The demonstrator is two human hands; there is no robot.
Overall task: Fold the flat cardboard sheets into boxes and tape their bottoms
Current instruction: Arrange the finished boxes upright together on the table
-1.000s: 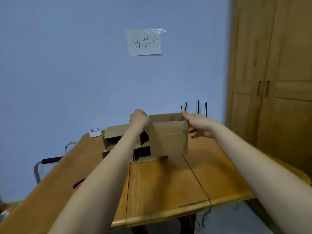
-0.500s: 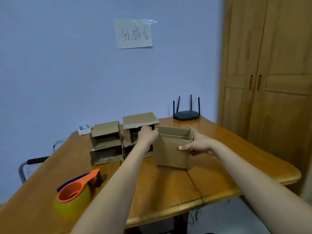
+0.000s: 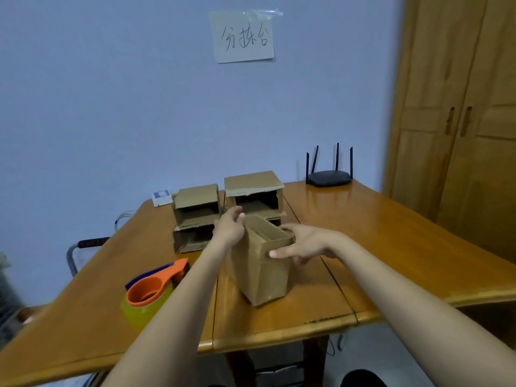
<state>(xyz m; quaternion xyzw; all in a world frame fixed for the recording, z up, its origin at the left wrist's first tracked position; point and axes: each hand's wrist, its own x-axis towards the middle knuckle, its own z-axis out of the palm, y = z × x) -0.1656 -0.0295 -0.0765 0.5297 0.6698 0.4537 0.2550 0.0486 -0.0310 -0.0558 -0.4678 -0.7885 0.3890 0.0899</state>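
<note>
Box nearer, right hand seemingly atop.

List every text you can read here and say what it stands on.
"分拣台": handwritten on the paper note taped to the wall.
Label on the small white box at the far edge of the table: too small to read.
The nearest cardboard box: no print visible.

Both arms stretched forward; left hand against box side, grip unclear; right hand pinches rim.
</note>
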